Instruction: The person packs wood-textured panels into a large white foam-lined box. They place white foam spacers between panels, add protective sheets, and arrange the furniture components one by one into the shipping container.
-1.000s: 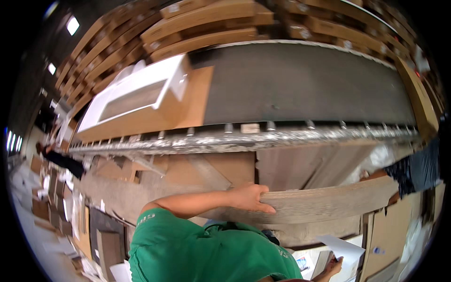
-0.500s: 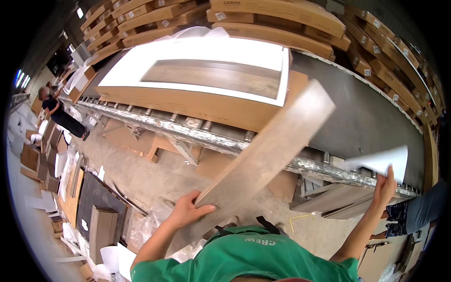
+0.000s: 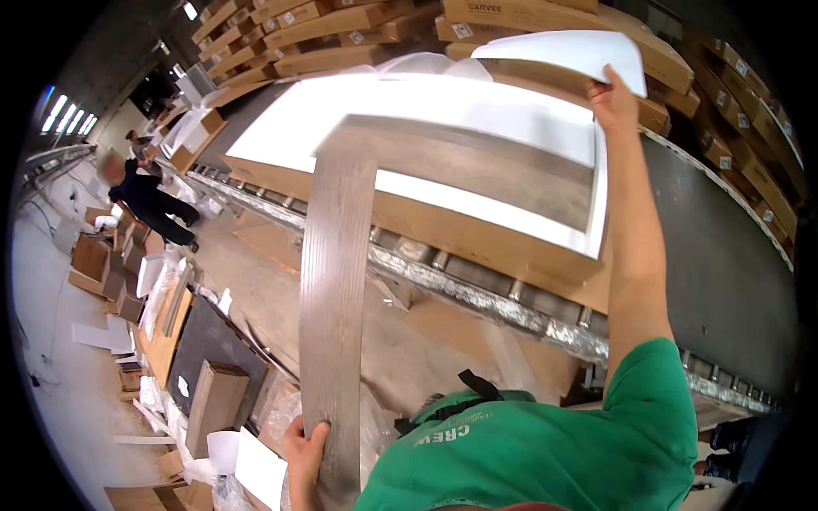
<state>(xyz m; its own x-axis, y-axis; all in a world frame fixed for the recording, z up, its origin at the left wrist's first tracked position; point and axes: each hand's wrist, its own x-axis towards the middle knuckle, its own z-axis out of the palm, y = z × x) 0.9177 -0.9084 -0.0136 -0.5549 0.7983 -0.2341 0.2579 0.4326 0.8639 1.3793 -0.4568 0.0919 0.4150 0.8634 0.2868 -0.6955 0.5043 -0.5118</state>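
A long grey-brown wood-grain board (image 3: 334, 298) is gripped near its lower end by my left hand (image 3: 304, 456), thumb on its face. The board stands tilted up, its far end in front of the open carton (image 3: 426, 234) on the conveyor. My right hand (image 3: 613, 98) reaches out over the carton's far right and pinches a thin white sheet (image 3: 562, 55) by its edge. White lining (image 3: 494, 209) frames the carton's inside, where another wood-grain panel (image 3: 486, 162) lies. The raised board covers part of the carton's left side.
The roller conveyor (image 3: 443, 277) has a wrapped front rail. Long brown boxes (image 3: 562, 21) are stacked behind it. At left stand two people, one in dark clothes (image 3: 153, 200). Boards, plastic film and cardboard scraps (image 3: 217, 400) litter the floor at lower left.
My right hand has carried the white sheet from the conveyor's right up and left, over the carton. My left hand has swung the board leftward and more upright.
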